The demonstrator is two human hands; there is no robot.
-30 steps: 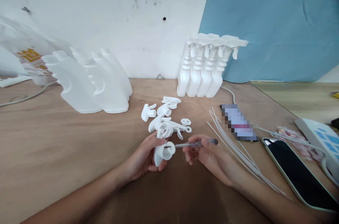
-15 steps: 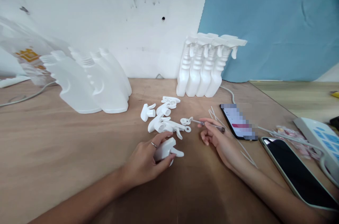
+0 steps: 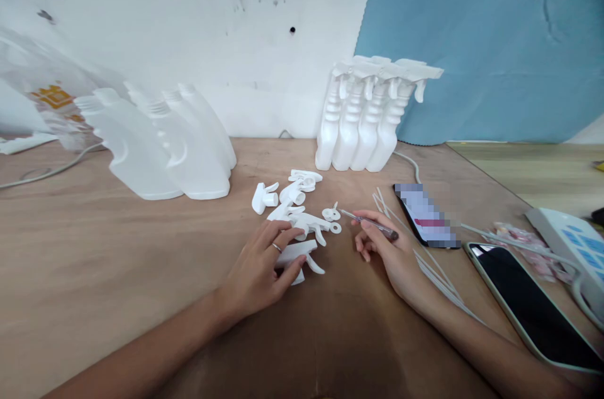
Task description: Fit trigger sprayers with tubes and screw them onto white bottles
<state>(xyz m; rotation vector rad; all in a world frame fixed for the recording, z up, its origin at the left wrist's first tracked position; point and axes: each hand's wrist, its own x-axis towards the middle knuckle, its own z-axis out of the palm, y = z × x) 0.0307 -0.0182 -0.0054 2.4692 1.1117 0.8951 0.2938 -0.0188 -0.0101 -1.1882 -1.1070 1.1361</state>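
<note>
My left hand (image 3: 264, 267) is curled loosely around a white spray trigger head (image 3: 302, 252) low over the wooden table. Its thumb rests on the near side, the index finger lies along the far side, and the lever points right. A slim screwdriver (image 3: 377, 228) with a see-through dark handle is pinched in my right hand (image 3: 384, 248). The shaft points left, its tip just short of a small white plastic part (image 3: 330, 214). Below that part lies a flat white ring (image 3: 335, 228). Several more trigger heads (image 3: 293, 191) lie in a loose cluster beyond my left hand.
Several open white bottles (image 3: 198, 160) stand at the back left by a plastic bag (image 3: 56, 103). Bottles with trigger heads fitted (image 3: 356, 134) stand at the back. Thin white tubes (image 3: 438, 282), a lit phone (image 3: 427, 216), a dark phone (image 3: 523, 298) and a white device (image 3: 570, 248) lie right.
My left hand has shifted slightly forward and lowered the trigger head, which now lies flatter. The screwdriver tip has come away from the small white part, which stays on the table.
</note>
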